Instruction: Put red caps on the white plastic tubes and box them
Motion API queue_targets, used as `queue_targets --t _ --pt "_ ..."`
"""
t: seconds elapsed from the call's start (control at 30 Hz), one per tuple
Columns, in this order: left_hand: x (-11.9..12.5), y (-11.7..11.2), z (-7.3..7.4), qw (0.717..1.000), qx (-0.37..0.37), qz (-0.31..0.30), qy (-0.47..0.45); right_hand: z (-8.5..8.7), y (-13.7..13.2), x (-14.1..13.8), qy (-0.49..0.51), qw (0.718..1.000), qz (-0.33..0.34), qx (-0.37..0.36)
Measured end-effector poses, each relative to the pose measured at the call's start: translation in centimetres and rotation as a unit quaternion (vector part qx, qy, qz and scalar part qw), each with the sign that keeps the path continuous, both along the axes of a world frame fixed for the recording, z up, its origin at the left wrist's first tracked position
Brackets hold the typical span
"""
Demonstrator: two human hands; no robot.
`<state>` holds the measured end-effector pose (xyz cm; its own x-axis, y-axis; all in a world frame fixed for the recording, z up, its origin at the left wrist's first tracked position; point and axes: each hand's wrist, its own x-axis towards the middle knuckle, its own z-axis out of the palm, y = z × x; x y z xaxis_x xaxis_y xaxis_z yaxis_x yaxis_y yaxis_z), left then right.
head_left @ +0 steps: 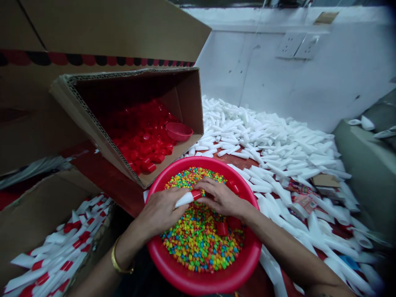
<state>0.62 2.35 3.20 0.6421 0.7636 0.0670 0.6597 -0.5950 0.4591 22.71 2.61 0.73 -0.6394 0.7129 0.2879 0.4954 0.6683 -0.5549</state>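
My left hand is closed around a white plastic tube, held slanting over a red basin. At the tube's upper right end sits a red cap, pinched by the fingers of my right hand. Whether the cap is fully seated I cannot tell. Small multicoloured candy-like pieces fill the basin below both hands. A few loose red caps lie on these pieces, near my right wrist.
A cardboard box on its side holds many red caps and a small pink basket. White tubes are heaped along the wall at right. Lower left, an open carton contains red-capped white tubes.
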Motion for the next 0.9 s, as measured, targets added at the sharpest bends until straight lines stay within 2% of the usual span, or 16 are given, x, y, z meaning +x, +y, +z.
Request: queue_targets --t 0.07,0.2,0.3,0.37,0.43,0.5,0.57,0.63,0.67,0.73,0.77,0.83,0.9 --pt "0.3 0.0 -0.3 1.000 0.009 0.007 -0.012 0.1 0.1 -0.1 0.006 1.000 0.004 -0.007" --pt "1.3 -0.3 -1.2 0.999 0.037 0.016 0.028 0.0 0.5 0.0 -0.011 0.998 -0.003 -0.058" --pt "1.7 -0.7 -2.0 0.998 0.061 -0.006 0.020 -0.4 0.6 -0.1 0.011 0.990 -0.035 -0.137" --pt "1.9 -0.9 -2.3 0.996 0.081 -0.022 0.002 -0.7 0.6 -0.2 0.030 0.975 -0.070 -0.208" --pt "2.1 -1.1 -2.3 0.996 0.087 -0.013 -0.017 -0.6 0.4 -0.4 0.035 0.960 -0.103 -0.260" --pt "2.4 -1.2 -2.0 0.997 0.056 0.023 -0.043 -0.2 0.0 -0.4 0.046 0.965 -0.115 -0.229" --pt "2.5 -1.1 -1.4 0.996 0.003 0.053 -0.070 0.4 -0.3 -0.3 0.050 0.984 -0.099 -0.141" --pt "2.5 -1.2 -1.0 0.995 -0.031 0.052 -0.084 1.1 -0.5 -0.1 0.028 0.994 -0.074 -0.070" --pt "2.4 -1.2 -0.9 0.995 -0.031 0.042 -0.085 1.4 -0.6 -0.1 0.015 0.996 -0.066 -0.060" --pt "2.2 -1.5 -0.9 0.997 0.014 0.018 -0.072 1.7 -0.7 -0.3 0.006 0.994 -0.062 -0.093" --pt "2.1 -1.7 -1.0 0.997 0.057 0.005 -0.058 1.8 -0.8 -0.6 0.008 0.988 -0.071 -0.136" --pt "1.9 -2.1 -1.0 0.986 0.166 -0.013 -0.022 1.5 -1.3 -1.2 0.013 0.961 -0.102 -0.256" --pt "1.8 -2.5 -0.9 0.966 0.256 -0.026 0.012 1.1 -2.0 -1.5 0.005 0.922 -0.137 -0.362"
